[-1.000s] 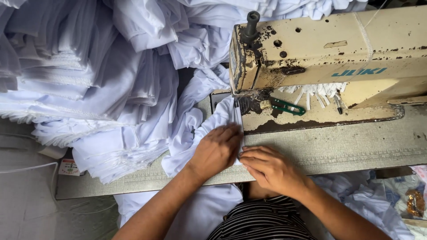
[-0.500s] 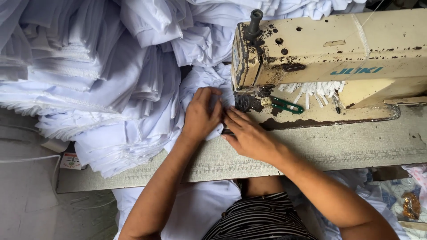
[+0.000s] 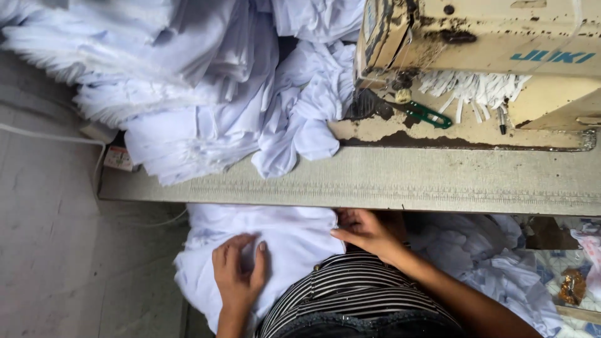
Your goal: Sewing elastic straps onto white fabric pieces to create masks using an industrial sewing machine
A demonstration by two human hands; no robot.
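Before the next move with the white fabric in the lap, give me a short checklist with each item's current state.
1. Left hand on the white fabric in the lap: ok, it lies flat on it.
2. Right hand gripping that fabric's edge: ok, its fingers pinch it just below the table edge.
3. Table strip in front of the sewing machine free of cloth: ok at centre; a white sewn piece hangs over it to the left.
4. Needle area free: cannot tell, dark and partly hidden.
5. Green thread snips out of the way: ok, they lie on the machine bed.
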